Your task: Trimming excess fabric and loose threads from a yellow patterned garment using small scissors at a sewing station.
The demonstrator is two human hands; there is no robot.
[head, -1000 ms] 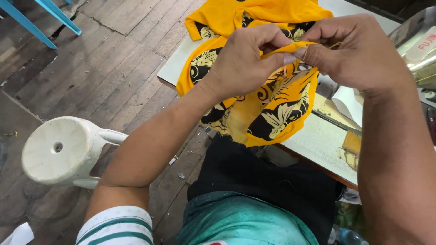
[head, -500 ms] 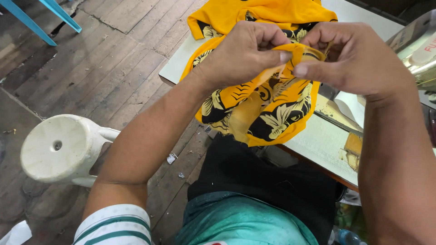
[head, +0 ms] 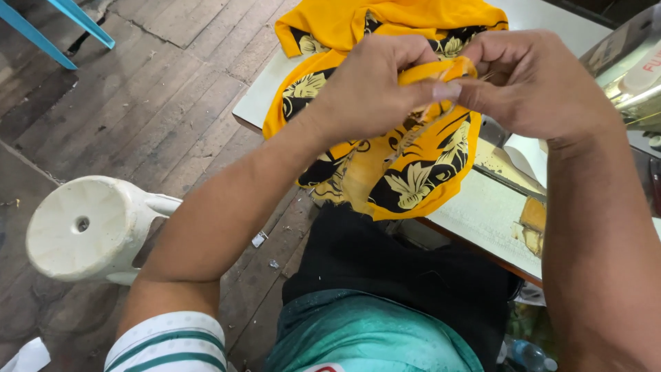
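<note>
A yellow cloth with a black flower print hangs off the edge of a white worktable and lies bunched further back on it. My left hand and my right hand meet above the table and both pinch a folded yellow edge of this cloth between thumbs and fingers. The fingertips touch each other over the fold. The rest of the cloth droops below my hands toward my lap.
A white plastic stool stands on the wooden plank floor at my left. Blue chair legs show at the top left. Part of a sewing machine sits at the right edge. A plastic bottle lies under the table.
Both hands have kept pinching the yellow edge and have worked it slightly along between the fingers. The cloth below has shifted a little.
</note>
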